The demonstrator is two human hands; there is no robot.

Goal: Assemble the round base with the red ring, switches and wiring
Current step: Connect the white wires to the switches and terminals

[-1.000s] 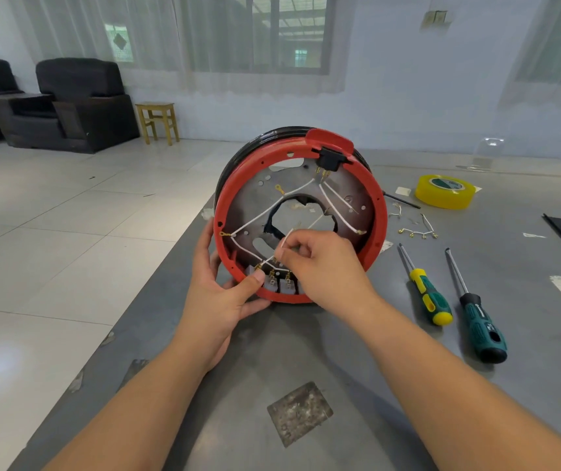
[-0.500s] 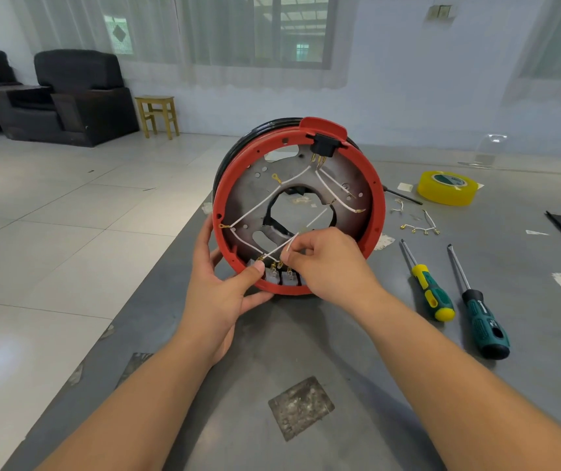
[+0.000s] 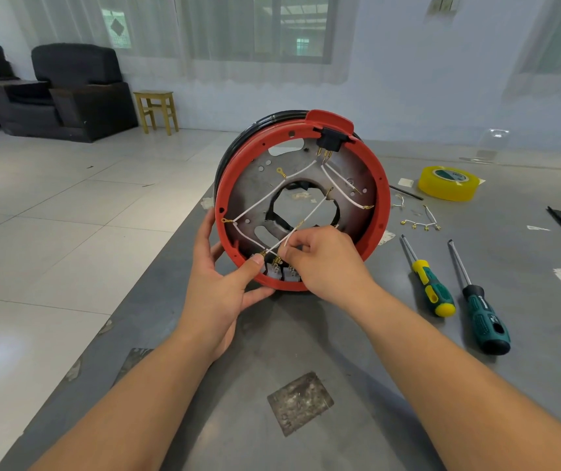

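The round base point(image 3: 357, 185) stands on edge on the grey table, its open side facing me, with the red ring point(image 3: 382, 185) around its rim. White wires point(image 3: 265, 200) with brass terminals cross its metal plate. Small white switches point(image 3: 274, 271) sit at the ring's bottom. My left hand point(image 3: 218, 287) grips the ring's lower left rim, thumb by the switches. My right hand point(image 3: 323, 263) pinches a white wire end point(image 3: 292, 234) just above the switches.
Two screwdrivers lie to the right, one yellow and green point(image 3: 430, 287), one dark green point(image 3: 479, 314). A yellow tape roll point(image 3: 448, 183) and a loose wire set point(image 3: 420, 220) lie farther back. The table's left edge point(image 3: 157, 277) drops to tiled floor.
My right hand has slid slightly down and right along the wire near the switches. The base and my left hand have barely moved.
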